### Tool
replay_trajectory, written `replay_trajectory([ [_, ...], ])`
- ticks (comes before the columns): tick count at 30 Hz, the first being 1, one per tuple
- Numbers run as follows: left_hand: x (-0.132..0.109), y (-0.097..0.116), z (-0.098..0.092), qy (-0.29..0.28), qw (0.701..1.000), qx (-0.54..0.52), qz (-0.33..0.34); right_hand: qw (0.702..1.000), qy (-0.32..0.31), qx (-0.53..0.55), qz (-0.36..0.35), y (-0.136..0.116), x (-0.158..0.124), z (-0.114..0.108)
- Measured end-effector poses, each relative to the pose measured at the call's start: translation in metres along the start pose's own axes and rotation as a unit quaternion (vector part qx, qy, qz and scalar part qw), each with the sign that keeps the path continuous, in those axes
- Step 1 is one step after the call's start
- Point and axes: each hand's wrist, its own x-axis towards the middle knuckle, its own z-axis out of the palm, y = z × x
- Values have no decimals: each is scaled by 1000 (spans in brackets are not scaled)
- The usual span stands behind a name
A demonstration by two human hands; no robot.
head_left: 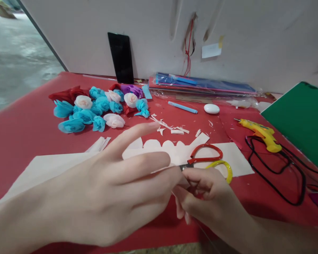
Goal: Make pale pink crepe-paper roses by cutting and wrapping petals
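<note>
My left hand (122, 187) reaches across the middle, index finger raised and the other fingers curled over a small piece of white paper (184, 181). Touching it from the right, my right hand (206, 197) pinches at the same piece with thumb and fingers; a thin strand hangs below. Scissors with one red and one yellow handle (219, 151) lie just beyond my right hand, their blades mostly hidden. Under them are white paper sheets (55, 165) and scallop-edged white paper pieces (153, 144).
Blue, white, red and purple paper flowers (102, 106) sit at the back left. A black phone (121, 58) leans on the wall. On the red table (21, 116) lie a blue pen (182, 107), a white oval object (211, 108) and a yellow glue gun (262, 134) with black cord.
</note>
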Motion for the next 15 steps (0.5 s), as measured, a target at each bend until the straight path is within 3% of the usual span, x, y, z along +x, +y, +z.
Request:
replay_trajectory([
  [5,0,3,3,-27,998,12,47,1000,-4,-20,-2,2,0,-2],
  [9,-7,9,10,3,999,-38,-34,998,10,-52,-25,3,0,-3],
  [15,-16,6,13,-37,981,-169,-91,997,19,-47,-66,6,0,-4],
])
